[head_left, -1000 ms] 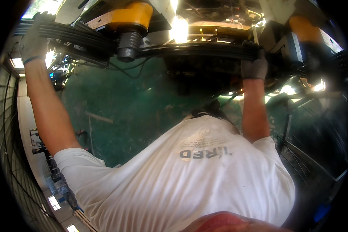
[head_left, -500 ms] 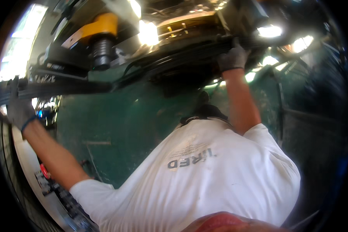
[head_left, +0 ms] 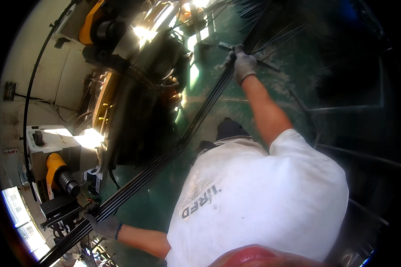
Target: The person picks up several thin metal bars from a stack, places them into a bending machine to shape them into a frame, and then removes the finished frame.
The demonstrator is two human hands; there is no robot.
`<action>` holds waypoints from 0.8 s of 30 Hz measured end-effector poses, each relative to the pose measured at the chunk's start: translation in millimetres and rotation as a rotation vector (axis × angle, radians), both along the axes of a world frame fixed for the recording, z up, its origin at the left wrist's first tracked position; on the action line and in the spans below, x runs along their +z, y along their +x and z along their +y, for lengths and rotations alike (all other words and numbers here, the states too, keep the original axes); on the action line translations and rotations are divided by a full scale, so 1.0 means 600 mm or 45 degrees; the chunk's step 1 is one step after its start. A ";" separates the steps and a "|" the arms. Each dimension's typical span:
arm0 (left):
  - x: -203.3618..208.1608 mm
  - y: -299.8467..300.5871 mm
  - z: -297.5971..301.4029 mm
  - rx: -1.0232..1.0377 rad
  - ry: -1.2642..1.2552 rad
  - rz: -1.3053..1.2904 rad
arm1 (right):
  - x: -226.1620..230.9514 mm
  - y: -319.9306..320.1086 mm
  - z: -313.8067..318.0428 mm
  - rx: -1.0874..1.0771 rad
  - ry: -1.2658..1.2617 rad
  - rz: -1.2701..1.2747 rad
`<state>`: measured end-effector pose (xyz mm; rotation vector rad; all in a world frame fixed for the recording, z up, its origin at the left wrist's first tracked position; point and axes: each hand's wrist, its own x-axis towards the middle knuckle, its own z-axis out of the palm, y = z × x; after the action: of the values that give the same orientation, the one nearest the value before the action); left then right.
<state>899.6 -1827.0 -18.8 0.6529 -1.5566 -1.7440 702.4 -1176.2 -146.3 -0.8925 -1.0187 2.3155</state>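
Note:
A bundle of long, thin, dark metal bars [head_left: 149, 172] runs slantwise from the lower left to the upper right, in front of my body. My left hand [head_left: 103, 225], in a grey work glove, is closed round the bundle towards its lower left end. Farther up, my right hand [head_left: 244, 66], gloved in the same way, grips the bars with the thumb on top. The bundle sags and bends slightly between my hands. Its upper end fades into the dark, and its lower end runs out towards the rim of the picture.
On the left stand machines with yellow-and-black cylindrical parts [head_left: 60, 171] and a white box [head_left: 49, 140]. A dark machine body [head_left: 142, 111] lies beside the bundle. More thin bars [head_left: 283, 39] lie at the upper right. The floor [head_left: 142, 213] is green.
My body has turned to the right, and the bundle has swung from nearly level across the view to a steep diagonal. Both hands still hold it, and the machines now appear farther left.

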 end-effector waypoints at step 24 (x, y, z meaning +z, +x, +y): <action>-0.619 -0.129 1.181 -0.447 1.463 -0.949 | 0.089 -0.203 1.134 -0.105 1.627 -0.403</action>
<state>822.0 -1118.6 -390.4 1.8183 -0.9341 -2.8488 580.8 -496.0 -93.1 -0.6699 -2.1039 1.0061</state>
